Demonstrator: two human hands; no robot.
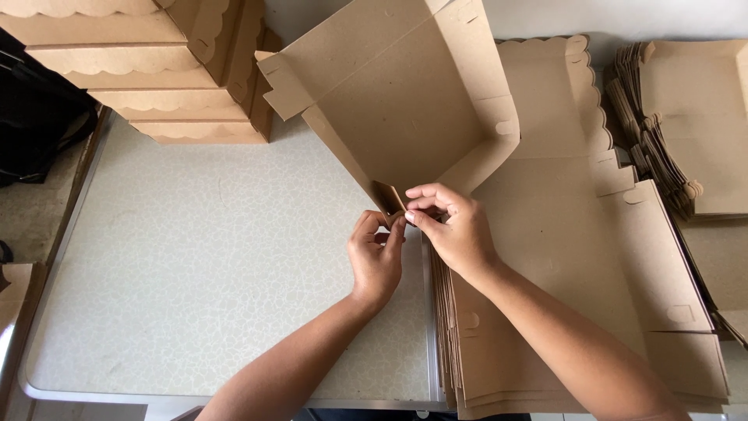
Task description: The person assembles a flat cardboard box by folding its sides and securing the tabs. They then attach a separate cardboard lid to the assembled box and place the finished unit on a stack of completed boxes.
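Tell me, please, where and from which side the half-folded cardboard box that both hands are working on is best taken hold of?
Probably at its near corner, from the near side. The half-folded cardboard box tilts up with its open inside facing the camera, and its walls meet in a narrow point there. The left hand and right hand already pinch that corner tab, the thin edges suiting a fingertip grip.

Both forearms bare, entering from the lower edge and converging toward the centre. Left hand [376, 261] raised, back toward the camera, wrist straight; thumb and index finger curled inward, tips pinched together just beside the right fingertips. Right hand [453, 226] angled in from the right, wrist slightly bent, knuckles up; fingers [427, 204] bunched and flexed, thumb tucked beneath them, tips closed in a pinch. Fingertips of both hands meeting, touching or nearly so.
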